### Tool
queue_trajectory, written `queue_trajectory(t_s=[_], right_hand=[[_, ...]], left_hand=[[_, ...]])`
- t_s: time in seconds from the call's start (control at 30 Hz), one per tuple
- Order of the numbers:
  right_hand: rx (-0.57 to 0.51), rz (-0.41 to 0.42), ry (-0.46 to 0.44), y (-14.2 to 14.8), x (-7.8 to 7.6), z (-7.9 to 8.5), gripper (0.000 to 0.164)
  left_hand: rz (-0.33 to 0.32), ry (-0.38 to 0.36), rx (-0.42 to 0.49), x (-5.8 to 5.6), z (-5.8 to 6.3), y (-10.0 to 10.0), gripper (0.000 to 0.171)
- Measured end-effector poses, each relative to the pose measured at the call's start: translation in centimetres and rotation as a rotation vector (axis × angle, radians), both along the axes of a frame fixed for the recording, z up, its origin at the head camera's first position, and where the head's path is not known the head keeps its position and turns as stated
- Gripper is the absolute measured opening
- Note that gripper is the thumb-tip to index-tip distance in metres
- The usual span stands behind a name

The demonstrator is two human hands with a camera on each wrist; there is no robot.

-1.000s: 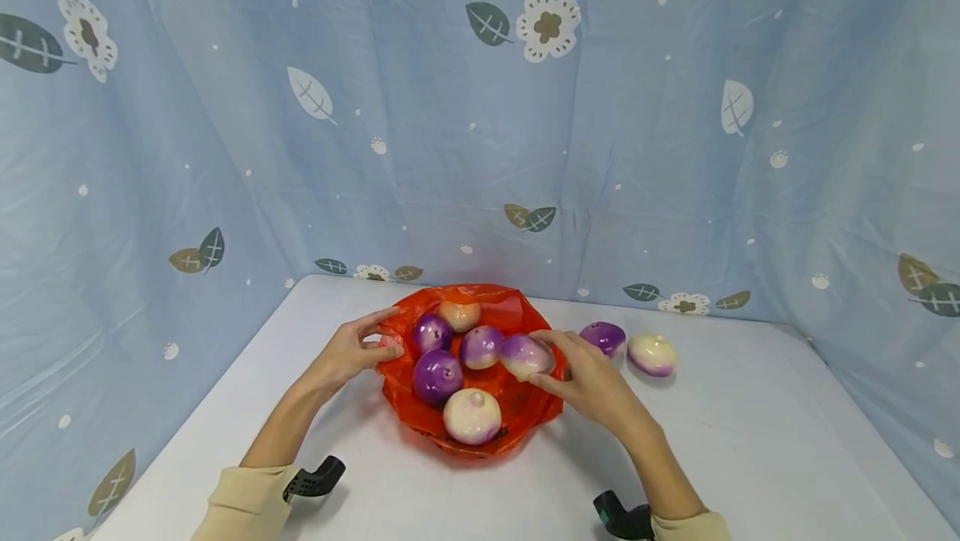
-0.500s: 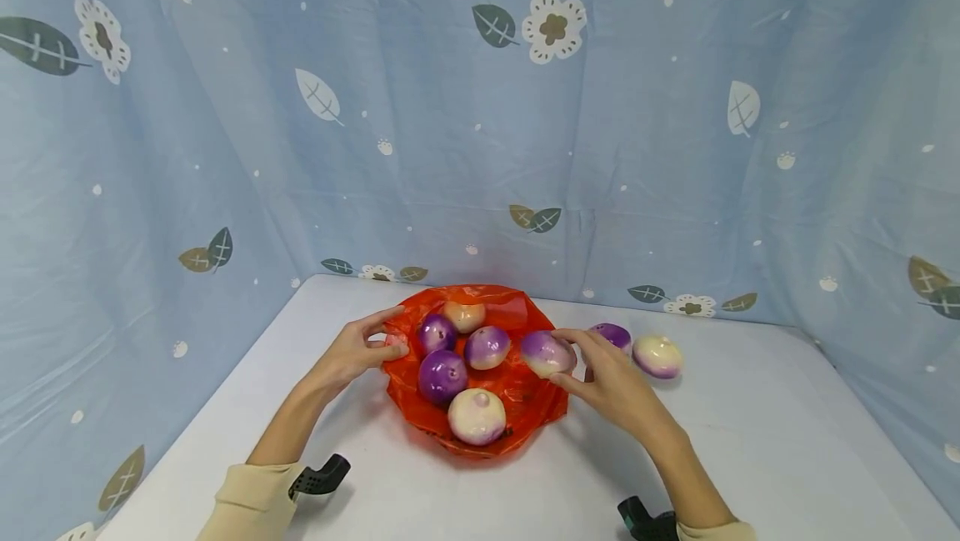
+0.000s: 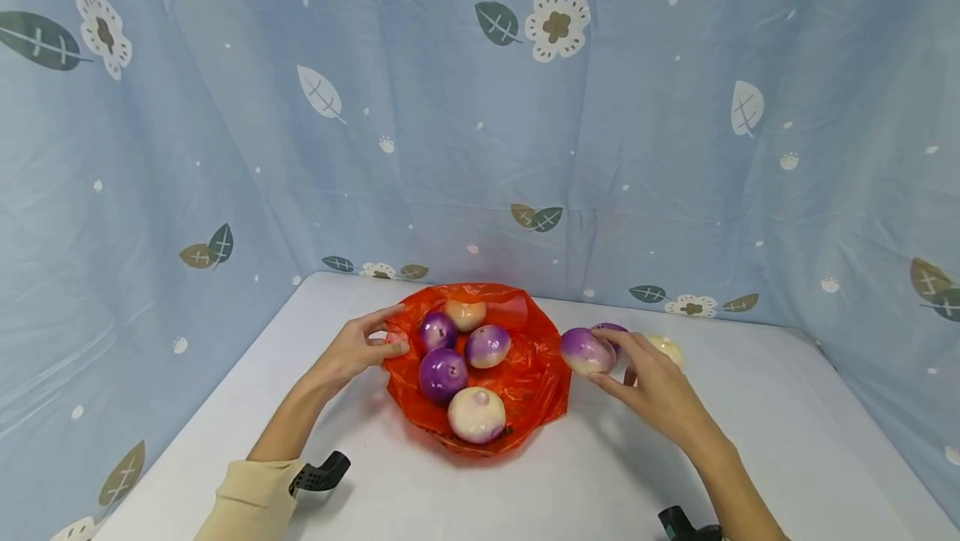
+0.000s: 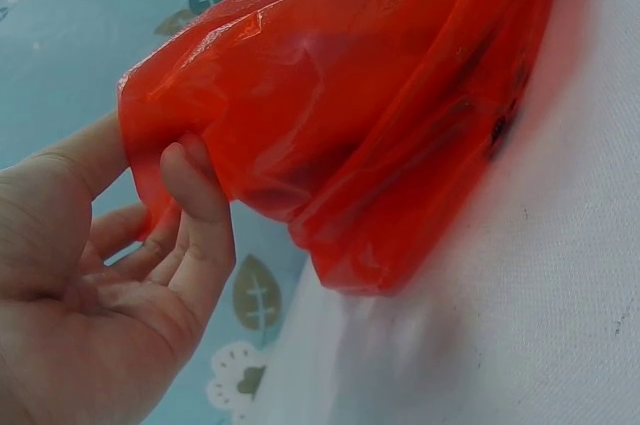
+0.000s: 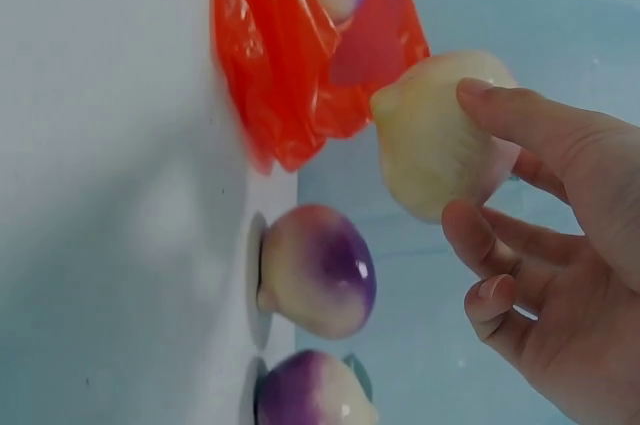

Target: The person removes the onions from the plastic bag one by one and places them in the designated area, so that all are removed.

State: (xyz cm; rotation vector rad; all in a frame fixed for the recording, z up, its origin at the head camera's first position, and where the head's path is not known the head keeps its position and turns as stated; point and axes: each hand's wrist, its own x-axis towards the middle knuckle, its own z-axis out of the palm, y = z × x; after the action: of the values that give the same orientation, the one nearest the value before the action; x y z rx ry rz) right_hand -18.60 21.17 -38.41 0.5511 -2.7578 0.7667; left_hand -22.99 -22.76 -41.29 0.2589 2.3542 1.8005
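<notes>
My left hand [image 3: 351, 353] pinches the left rim of a red plastic bag [image 3: 538, 362], which stands wide open on the white table. In the left wrist view, the thumb lies against the thin red film [image 4: 290, 115]. Several glossy purple-and-cream onions sit inside, including a cream one [image 3: 476, 416] at the front and a deep purple one [image 3: 442, 376] behind it. My right hand [image 3: 663, 387] holds another onion [image 3: 585, 351] between thumb and fingers, just off the bag's right rim. The right wrist view shows this onion's pale side with a small pointed tip [image 5: 385, 105].
Two more onions rest on the table right of the bag: a purple one [image 3: 611, 328] mostly hidden by the held onion and hand, and a cream one [image 3: 666, 348] partly behind the hand. A blue patterned curtain [image 3: 450, 107] hangs around the table [image 3: 765, 416].
My right hand has moved right with the held onion, from over the bag's right part to outside its rim. The left hand has stayed at the left rim.
</notes>
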Motion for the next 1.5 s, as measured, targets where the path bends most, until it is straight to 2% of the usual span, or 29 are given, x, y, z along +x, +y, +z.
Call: queue_trajectory(t_s=[0.23,0.7,1.07,1.5], right_hand=[[0.027,-0.032,0.045,1.6,0.2,0.0,0.06],[0.003,-0.044,0.151,5.3,0.6,0.1,0.061],[0.013,-0.103,0.159,7.5,0.5,0.7,0.063],[-0.006,-0.136,0.178,9.7,0.0,0.2,0.065]], left_hand=[[0.003,0.007,-0.007,-0.1,0.1,0.0,0.07],[0.006,0.009,-0.004,-0.2,0.0,0.0,0.07],[0.008,0.009,-0.004,-0.1,0.0,0.0,0.07],[0.013,0.001,-0.008,0.0,0.0,0.0,0.07]])
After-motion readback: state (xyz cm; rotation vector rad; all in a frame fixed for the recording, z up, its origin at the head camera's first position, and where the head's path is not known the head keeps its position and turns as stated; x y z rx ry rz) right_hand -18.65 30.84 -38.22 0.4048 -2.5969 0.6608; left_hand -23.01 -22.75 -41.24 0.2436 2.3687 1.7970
